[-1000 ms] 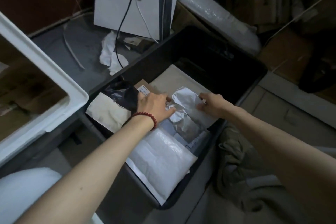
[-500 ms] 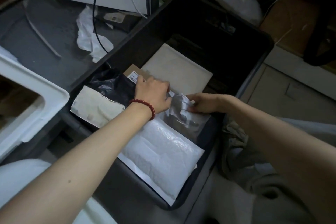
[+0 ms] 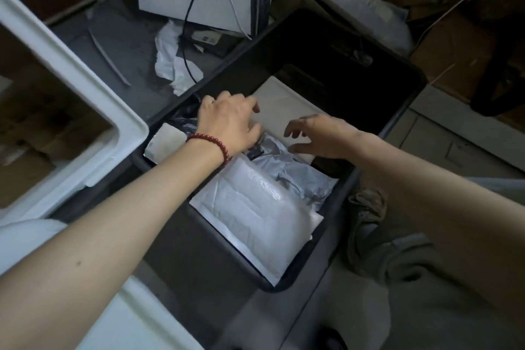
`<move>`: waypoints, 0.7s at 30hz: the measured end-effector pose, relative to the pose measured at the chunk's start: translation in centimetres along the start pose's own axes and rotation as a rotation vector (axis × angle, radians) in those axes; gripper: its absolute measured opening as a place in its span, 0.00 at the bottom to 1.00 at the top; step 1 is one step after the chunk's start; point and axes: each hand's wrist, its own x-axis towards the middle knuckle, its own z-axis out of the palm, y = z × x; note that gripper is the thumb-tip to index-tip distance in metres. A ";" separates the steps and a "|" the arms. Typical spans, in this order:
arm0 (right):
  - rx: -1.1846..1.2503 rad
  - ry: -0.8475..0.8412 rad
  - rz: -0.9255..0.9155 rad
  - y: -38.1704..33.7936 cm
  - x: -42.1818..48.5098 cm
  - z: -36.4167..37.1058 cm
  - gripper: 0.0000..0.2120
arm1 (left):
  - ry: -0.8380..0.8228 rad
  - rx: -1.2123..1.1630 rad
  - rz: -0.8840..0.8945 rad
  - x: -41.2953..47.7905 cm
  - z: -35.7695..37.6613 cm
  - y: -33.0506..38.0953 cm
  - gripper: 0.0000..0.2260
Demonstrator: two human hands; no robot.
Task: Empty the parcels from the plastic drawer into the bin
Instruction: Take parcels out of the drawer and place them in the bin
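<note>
Where black plastic tub (image 3: 326, 45) holds parcels, padded white bubble mailer (image 3: 255, 213) is seen nearest, smooth, pillow-shaped. Crumpled grey poly bag (image 3: 298, 176) is wedged behind it. Right hand (image 3: 318, 136) is held above, fingers spread, nothing gripped. Left hand (image 3: 227, 119), red bead bracelet (image 3: 210, 142) at wrist, is laid palm-down on parcels; grip cannot be told. Flat beige envelope (image 3: 284, 105) lies farthest.

Black parcel (image 3: 184, 121) half under left hand (image 3: 227, 119)

Two bare arms, left hand (image 3: 227, 122) and right hand (image 3: 321, 136) bare too. Round the left wrist, a bracelet (image 3: 211, 140) of small, round, shiny dark red beads.
</note>
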 end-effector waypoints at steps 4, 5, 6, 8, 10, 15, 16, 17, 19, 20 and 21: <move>0.059 0.218 -0.092 -4.3 -0.7 -3.1 0.18 | 0.073 -0.032 -0.090 -3.5 -3.1 -2.1 0.14; 0.083 0.251 -0.112 -5.5 -0.8 -3.6 0.17 | 0.072 -0.040 -0.125 -4.4 -3.6 -2.6 0.14; 0.092 0.274 -0.153 -7.2 -0.8 -4.0 0.16 | 0.074 -0.046 -0.174 -5.8 -4.3 -3.3 0.13; 0.105 0.294 -0.195 -9.1 -0.5 -4.7 0.15 | 0.063 -0.051 -0.237 -7.2 -5.3 -4.0 0.13; 0.108 0.301 -0.270 -12.1 -0.2 -5.2 0.15 | 0.083 -0.044 -0.313 -9.6 -6.7 -5.3 0.13; 0.180 0.310 -0.439 -19.6 0.7 -5.7 0.16 | 0.106 -0.026 -0.510 -15.6 -8.6 -9.6 0.14; 0.179 0.299 -0.470 -20.8 1.0 -5.5 0.16 | 0.095 -0.015 -0.546 -16.7 -8.6 -10.4 0.14; 0.182 0.286 -0.494 -21.9 1.4 -5.3 0.16 | 0.086 -0.011 -0.576 -17.7 -8.5 -11.2 0.15; 0.204 0.273 -0.515 -23.9 2.3 -5.0 0.17 | 0.087 -0.022 -0.625 -19.5 -8.4 -12.8 0.16; 0.220 0.277 -0.517 -24.7 2.8 -4.8 0.18 | 0.091 -0.033 -0.652 -20.3 -8.2 -13.7 0.17; 0.239 0.288 -0.515 -25.5 3.4 -4.6 0.19 | 0.094 -0.054 -0.683 -21.1 -8.1 -14.7 0.18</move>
